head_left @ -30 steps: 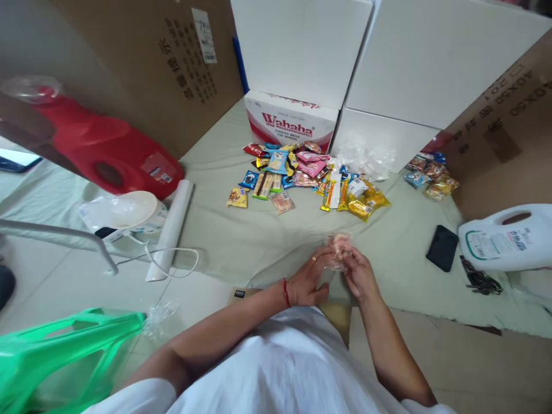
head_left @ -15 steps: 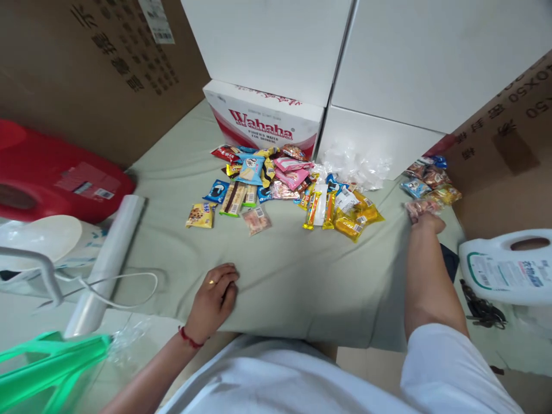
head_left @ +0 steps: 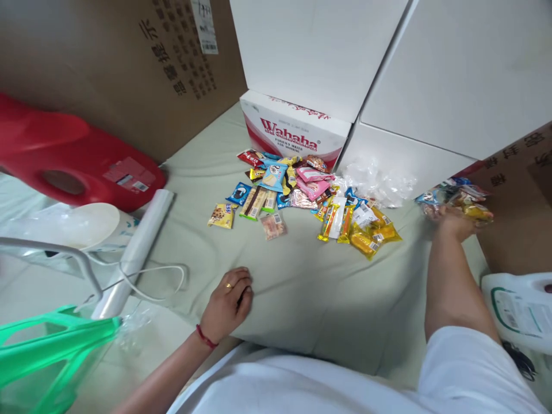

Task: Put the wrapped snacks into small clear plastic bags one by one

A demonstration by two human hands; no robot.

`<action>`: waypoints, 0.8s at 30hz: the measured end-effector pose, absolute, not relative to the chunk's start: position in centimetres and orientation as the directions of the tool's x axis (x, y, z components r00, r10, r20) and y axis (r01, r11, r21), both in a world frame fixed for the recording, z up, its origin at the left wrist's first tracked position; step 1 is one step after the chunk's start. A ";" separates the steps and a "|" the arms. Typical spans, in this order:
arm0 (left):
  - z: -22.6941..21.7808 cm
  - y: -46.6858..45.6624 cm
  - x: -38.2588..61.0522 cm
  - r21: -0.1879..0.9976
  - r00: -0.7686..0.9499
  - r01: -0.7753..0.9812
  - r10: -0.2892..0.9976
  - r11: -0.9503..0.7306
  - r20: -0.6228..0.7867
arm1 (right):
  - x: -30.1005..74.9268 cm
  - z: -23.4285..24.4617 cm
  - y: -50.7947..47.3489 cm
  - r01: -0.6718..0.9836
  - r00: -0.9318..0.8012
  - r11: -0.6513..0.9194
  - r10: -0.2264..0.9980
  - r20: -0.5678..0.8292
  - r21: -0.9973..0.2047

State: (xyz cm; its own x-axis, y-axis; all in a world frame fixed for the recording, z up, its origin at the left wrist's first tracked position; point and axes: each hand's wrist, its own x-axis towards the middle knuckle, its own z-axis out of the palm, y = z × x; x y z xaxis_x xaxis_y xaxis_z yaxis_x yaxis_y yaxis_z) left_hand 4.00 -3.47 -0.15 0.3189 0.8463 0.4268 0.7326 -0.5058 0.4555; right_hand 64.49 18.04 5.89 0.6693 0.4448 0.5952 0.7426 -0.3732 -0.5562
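Head camera: at the far right of the cloth-covered surface [head_left: 297, 305], the right hand [head_left: 457, 224] is in among a small cluster of wrapped snack packets [head_left: 464, 192], close by the brown cardboard box [head_left: 528, 224]. Its fingers are mostly hidden, so I cannot tell how far they are open or whether a packet is gripped. The left hand [head_left: 228, 302] rests on the surface, palm down and loosely curled, with nothing visible in it.

A light touch seems best here: slick wrappers probably slide over one another, so pushing down could scatter the cluster or crush what is inside. Opening the fingers gently and raising the wrist before drawing back should avoid dragging packets along. The white jug [head_left: 517, 313] is just beside the right forearm, so the elbow should not swing outward. Inward there is more room, the yellow-wrapped snacks [head_left: 375, 236] lying apart from that arm.
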 end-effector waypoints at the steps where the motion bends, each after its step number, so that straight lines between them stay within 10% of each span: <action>1: -0.1 -3.5 4.0 0.464 0.318 0.726 0.846 -0.507 0.427 | 63.9 6.2 18.1 0.714 0.700 -0.406 0.404 0.589 -0.570; 4: -0.1 -3.6 3.9 0.487 0.312 0.715 0.852 -0.502 0.420 | 61.1 7.3 18.6 0.714 0.700 -0.404 0.388 0.600 -0.572; 10: -0.6 -3.6 3.8 0.537 0.287 0.688 0.863 -0.488 0.417 | 53.5 11.4 20.6 0.881 0.415 -0.221 0.787 0.457 -0.418; 16: -0.5 -3.9 3.4 0.730 0.176 0.567 0.922 -0.381 0.345 | 44.1 11.7 14.8 0.759 0.561 -0.070 0.575 0.596 -0.648; 20: 0.6 -4.0 4.8 0.974 -0.064 0.223 0.998 0.026 -0.012 | 33.1 7.2 5.7 0.146 0.545 0.036 0.831 0.111 -0.989; 24: 1.5 -3.1 8.0 0.902 0.034 -0.275 0.941 0.333 -0.337 | 25.1 4.2 -1.5 -0.211 0.265 -0.231 0.922 -0.283 -0.950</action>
